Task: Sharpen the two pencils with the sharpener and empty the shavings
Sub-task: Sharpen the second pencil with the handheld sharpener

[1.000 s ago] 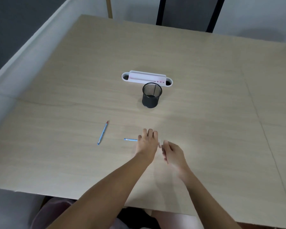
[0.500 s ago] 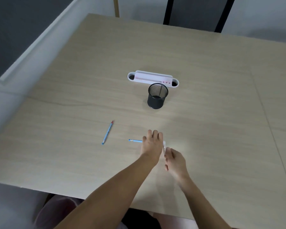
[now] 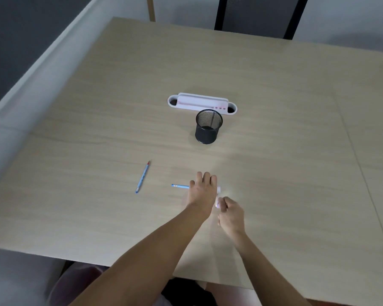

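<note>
Head view: both forearms reach over the wooden table (image 3: 274, 107).
Left hand (image 3: 202, 192): palm down, fingers curled round a blue pencil (image 3: 180, 185).
Right hand (image 3: 231, 214): pinches the small white sharpener (image 3: 217, 198), now closer against the left hand.
Second pencil (image 3: 143, 177): unmoved, lying to the left.
Mesh cup (image 3: 207, 127): farther back, before a white holder (image 3: 201, 103).

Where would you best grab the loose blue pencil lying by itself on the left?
Pinch the loose blue pencil around the middle of its shaft, coming straight down from above. It lies flat on the table, apart from everything else, so both long sides are free, and the thin shaft suits a fingertip pinch.
</note>
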`<state>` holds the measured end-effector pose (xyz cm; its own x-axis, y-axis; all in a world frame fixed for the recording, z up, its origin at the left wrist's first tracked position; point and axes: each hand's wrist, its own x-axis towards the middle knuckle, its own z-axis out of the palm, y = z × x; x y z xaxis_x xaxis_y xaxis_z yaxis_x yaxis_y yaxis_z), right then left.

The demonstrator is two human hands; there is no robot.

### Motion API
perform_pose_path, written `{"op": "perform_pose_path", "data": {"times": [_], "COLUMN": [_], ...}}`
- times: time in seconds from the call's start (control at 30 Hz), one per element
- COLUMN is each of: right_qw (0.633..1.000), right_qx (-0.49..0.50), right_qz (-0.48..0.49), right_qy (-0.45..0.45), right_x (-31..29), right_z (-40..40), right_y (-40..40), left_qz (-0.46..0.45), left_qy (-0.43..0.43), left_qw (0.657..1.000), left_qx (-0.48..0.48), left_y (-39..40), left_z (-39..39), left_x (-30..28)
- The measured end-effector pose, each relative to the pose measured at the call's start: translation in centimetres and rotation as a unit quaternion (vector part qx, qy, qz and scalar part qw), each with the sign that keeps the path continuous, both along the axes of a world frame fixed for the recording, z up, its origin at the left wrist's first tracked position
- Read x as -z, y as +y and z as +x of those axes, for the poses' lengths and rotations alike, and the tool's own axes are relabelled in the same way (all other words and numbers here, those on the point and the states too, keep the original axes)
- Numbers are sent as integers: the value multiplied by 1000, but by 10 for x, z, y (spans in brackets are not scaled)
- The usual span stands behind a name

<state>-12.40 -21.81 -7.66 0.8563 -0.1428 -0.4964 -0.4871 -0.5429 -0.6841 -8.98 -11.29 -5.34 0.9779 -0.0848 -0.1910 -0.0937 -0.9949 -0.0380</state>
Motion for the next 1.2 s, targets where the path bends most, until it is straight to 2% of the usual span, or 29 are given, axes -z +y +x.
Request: {"op": "perform_pose_path", "data": {"times": [0.1,0.23,0.37,0.5,0.63,0.8,0.87,0.93,1.1,1.2], "right_qw": [998,995,999,998,999,993,995,999,997,998], "right_qx": [-42,-26,-3,-20,-29,-40,-12,21,6,-15], "right_qz": [19,3,-24,-51,25,-10,-12,5,-64,-26], "right_qy": [-35,-100,-28,-4,-15,-109,-94,-43,-43,-56], "right_x": [-31,-39,-3,14,-19,-33,-20,-4,14,0], "right_z": [6,59,75,30,-7,50,71,79,34,-2], "right_y": [-7,-3,7,7,-1,-1,1,3,9,3], "left_qz": [-22,-24,-10,-15,-31,-28,-17,0,7,-7], "left_qy": [9,18,13,1,4,17,23,23,2,4], "left_qw": [1000,1000,1000,1000,999,999,1000,1000,1000,999], "left_qx": [2,5,3,6,15,2,1,15,12,31], "left_y": [1,0,0,1,2,1,0,-1,1,2], "left_z": [2,2,3,1,1,4,7,4,1,0], "left_x": [3,6,2,0,0,2,-2,1,-3,-3]}}
